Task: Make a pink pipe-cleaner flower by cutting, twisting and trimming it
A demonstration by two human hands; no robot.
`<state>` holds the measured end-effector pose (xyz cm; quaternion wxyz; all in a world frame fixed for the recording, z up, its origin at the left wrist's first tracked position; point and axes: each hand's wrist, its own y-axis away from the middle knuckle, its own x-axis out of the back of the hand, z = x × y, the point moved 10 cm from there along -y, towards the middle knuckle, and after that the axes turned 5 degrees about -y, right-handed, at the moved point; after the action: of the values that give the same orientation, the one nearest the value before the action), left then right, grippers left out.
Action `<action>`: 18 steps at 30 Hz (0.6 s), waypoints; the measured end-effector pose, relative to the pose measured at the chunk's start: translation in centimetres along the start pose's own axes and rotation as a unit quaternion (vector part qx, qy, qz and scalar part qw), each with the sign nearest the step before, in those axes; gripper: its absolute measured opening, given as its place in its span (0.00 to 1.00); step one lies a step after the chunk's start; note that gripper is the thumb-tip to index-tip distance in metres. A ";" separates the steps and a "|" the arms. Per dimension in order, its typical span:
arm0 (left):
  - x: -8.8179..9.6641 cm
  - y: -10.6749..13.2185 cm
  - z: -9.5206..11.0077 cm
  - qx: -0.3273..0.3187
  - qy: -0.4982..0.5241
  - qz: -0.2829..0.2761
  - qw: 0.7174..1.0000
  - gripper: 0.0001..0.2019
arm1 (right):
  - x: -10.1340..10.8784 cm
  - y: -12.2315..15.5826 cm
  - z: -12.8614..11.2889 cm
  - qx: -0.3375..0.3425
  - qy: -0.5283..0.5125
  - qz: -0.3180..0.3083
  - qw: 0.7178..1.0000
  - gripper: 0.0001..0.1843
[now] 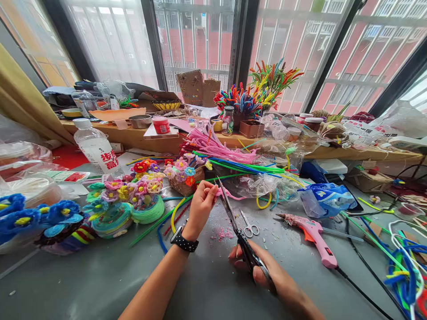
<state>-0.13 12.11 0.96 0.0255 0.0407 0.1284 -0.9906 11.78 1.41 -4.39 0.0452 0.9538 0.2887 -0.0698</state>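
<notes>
Left hand (202, 203), centre frame, fingertips pinched shut on a short pink pipe cleaner (230, 194); black dotted watch (183, 240) on the wrist. Right hand (267, 272), lower centre, wrapped around the handles of black scissors (237, 224). Blades slant up-left, their tip right at the pipe cleaner, just right of the left fingertips. Blades look nearly together; can't tell if they touch the pink piece.

Open room: bare grey table (100, 280) across lower left and lower centre, under both forearms. Table's near edge not in frame.
- Left side is blocked by blue flowers (50, 215) and a green coiled piece with pastel flowers (147, 209).
- Above the hands sit a small flower basket (184, 180), a pink pipe cleaner bundle (216, 146) and loose green and blue stems.
- A wooden ledge (350, 154) runs across the upper middle, packed with jars and craft stuff.
- Right side: a pink glue gun (313, 235) lies flat, well apart from the right hand, its cord trailing to the lower right. A blue bag (325, 198) sits above it, and tangled blue and white stems are at the right edge.

Small silver scissors (249, 227) lie on the table just right of the black blades. Pink fluff scraps (224, 233) lie between the two hands. Plastic bottle (96, 151) stands upper left.
</notes>
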 end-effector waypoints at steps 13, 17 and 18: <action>-2.7 1.6 -0.2 0.002 -0.022 -0.083 0.996 0.11 | 0.1 -0.2 0.4 0.032 -0.024 0.010 0.999 0.31; -2.7 1.6 -0.3 0.002 -0.035 -0.085 0.996 0.11 | 0.7 -0.5 1.3 0.014 -0.032 0.035 0.999 0.28; -2.7 1.6 -0.4 0.003 -0.034 -0.084 0.996 0.11 | 0.8 -0.6 1.4 0.012 -0.021 0.037 0.999 0.28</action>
<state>2.72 10.81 0.42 -0.0539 -0.0036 0.1276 -0.9904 11.93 2.15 -5.95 0.0428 0.9627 0.2511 -0.0918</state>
